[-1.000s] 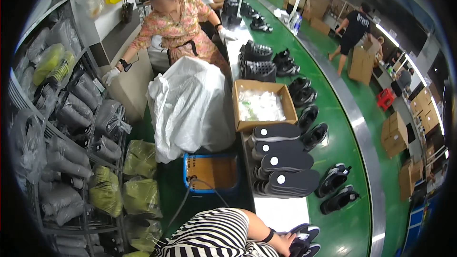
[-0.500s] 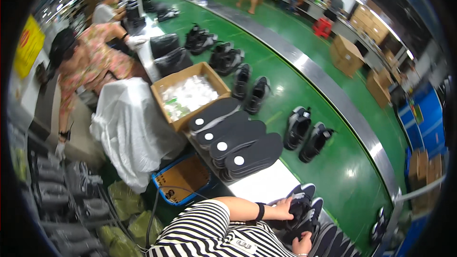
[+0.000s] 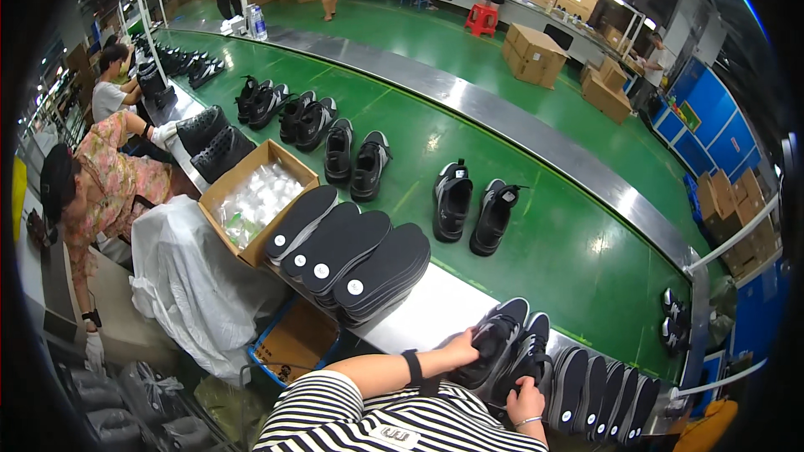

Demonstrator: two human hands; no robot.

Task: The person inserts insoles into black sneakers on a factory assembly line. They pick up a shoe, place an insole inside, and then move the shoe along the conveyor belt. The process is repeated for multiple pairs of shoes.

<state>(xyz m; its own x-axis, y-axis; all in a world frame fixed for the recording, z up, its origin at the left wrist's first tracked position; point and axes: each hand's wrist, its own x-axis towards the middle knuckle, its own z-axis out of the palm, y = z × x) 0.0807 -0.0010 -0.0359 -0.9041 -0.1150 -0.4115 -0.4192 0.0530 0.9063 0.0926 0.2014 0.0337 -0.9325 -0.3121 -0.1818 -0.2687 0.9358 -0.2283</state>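
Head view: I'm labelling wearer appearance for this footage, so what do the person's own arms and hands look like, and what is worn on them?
Both forearms are bare below short black-and-white striped sleeves. The left hand is ungloved, with a black wristband just behind it. The right hand is also ungloved and carries a thin, pale bracelet at the wrist. No rings or markings can be made out.

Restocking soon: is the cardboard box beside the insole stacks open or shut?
Open: the cardboard box has its flaps up, and clear plastic packets show inside.
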